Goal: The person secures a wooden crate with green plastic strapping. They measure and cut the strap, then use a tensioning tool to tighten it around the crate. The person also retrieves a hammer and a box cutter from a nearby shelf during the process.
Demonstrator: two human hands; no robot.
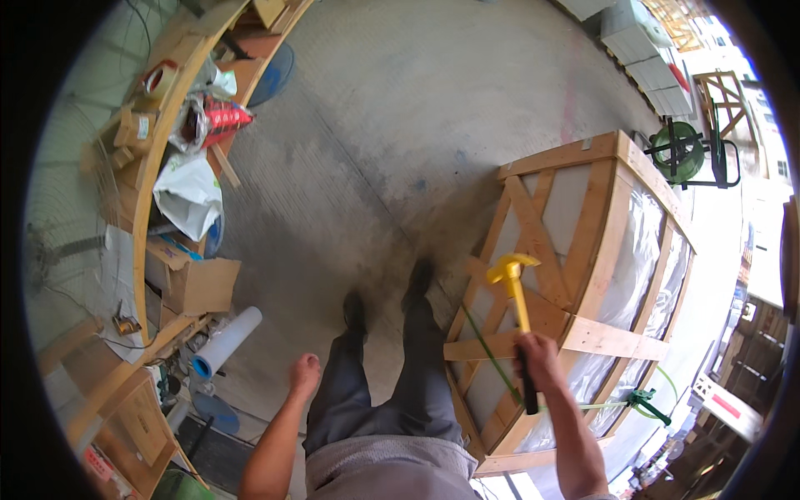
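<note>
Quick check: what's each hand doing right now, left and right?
Left hand: loosely curled, holding nothing.
Right hand: closed around the yellow hammer, over the wooden crate.

The right hand [537,350] covers the middle of the yellow-headed hammer's black handle [528,392]. Both forearms are cut off at the frame's lower edge. Items on the wooden workbench [154,158], upper left, are too small to identify.

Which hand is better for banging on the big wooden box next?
Probably the right hand: it already grips the yellow hammer right over the wooden crate. The left hand is curled, holds nothing, and hangs away from the crate.
</note>
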